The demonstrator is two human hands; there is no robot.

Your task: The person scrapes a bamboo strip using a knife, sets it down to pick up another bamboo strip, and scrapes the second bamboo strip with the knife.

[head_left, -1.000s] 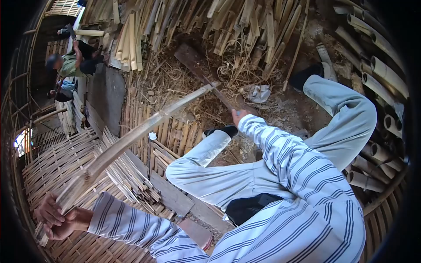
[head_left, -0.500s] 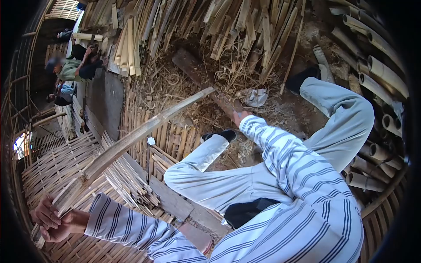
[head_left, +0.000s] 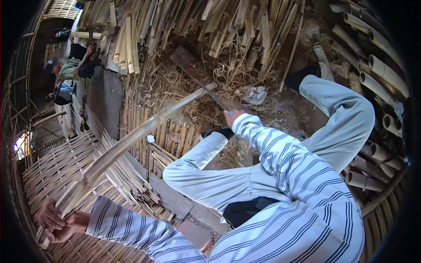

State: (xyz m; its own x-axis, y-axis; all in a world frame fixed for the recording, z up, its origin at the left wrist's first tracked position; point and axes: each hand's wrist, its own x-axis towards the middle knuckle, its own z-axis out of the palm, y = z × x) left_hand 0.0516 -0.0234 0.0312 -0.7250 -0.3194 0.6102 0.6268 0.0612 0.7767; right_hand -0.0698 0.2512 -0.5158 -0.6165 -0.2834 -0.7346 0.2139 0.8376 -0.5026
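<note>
My left hand [head_left: 59, 220], at the lower left, is closed round the near end of a long split bamboo strip [head_left: 127, 144]. The strip slants up to the right, with a knobby node partway along it. My right hand [head_left: 233, 117] is wrapped round the grip of a machete [head_left: 191, 68], whose long dark blade points up and left; the grip itself is hidden in my fist. Blade and strip cross near the strip's far end [head_left: 212, 86]; whether they touch I cannot tell. Curly bamboo shavings [head_left: 230, 74] lie on the ground around the blade.
Split bamboo pieces [head_left: 149, 26] are piled at the top. Bamboo poles [head_left: 381, 72] are stacked on the right. A woven bamboo panel [head_left: 57, 158] and a bundle of thin strips [head_left: 127, 179] lie at left. A person in a green shirt [head_left: 70, 69] sits at upper left, another person nearby.
My right hand has shifted slightly left, and the machete blade has turned so its lower part shows nearly edge-on. My left hand and the bamboo strip have moved only a little.
</note>
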